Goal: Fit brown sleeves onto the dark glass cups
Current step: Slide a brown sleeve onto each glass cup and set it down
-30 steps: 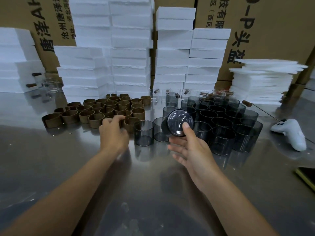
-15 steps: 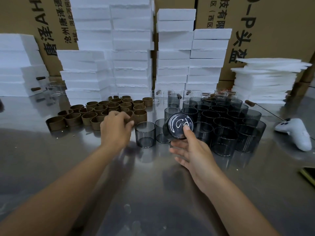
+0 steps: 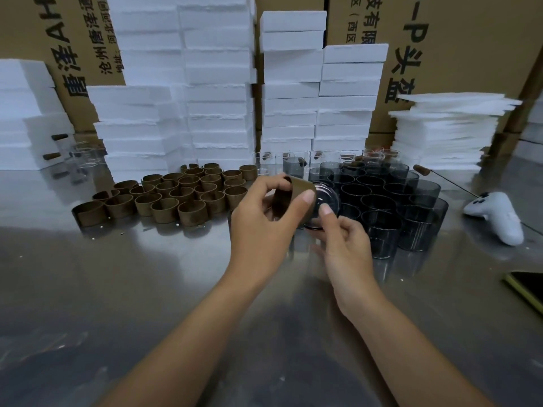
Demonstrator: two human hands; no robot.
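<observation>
A reflective metal table (image 3: 132, 304) fills the near field. Stacked white foam blocks (image 3: 217, 92) line its far edge. Printed cartons (image 3: 476, 54) stand behind. Foam sheets (image 3: 440, 133) are stacked far right, a white controller (image 3: 496, 215) lying near them.

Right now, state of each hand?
Left hand: closed, pinching a brown sleeve.
Right hand: closed, holding a dark glass cup.

Bare: left hand (image 3: 261, 226), right hand (image 3: 345, 251), forearms (image 3: 188, 333); short nails.
</observation>
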